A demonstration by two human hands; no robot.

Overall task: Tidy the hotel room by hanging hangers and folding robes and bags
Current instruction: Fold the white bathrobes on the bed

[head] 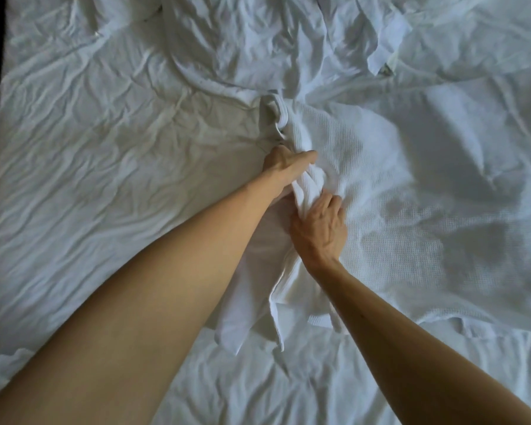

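A white waffle-weave robe (380,191) lies spread on the bed (89,148), covering the middle and right of the view, its near hem reaching almost to the near edge of the picture on the right. Its left edge is gathered into a bunched ridge that runs from a rolled collar or cuff at the far end down toward the near side, where loose flaps hang over the sheet.

The left hand (285,162) reaches in from the near left and grips the far part of that ridge, fingers curled into the cloth and thumb laid along the top. The right hand (319,225) sits just nearer, palm down on the ridge, its fingers bent and close together, clutching a fold of the same edge. The two hands are near each other, the fabric bunched between them.

A crumpled white sheet (288,41) lies heaped at the far side.
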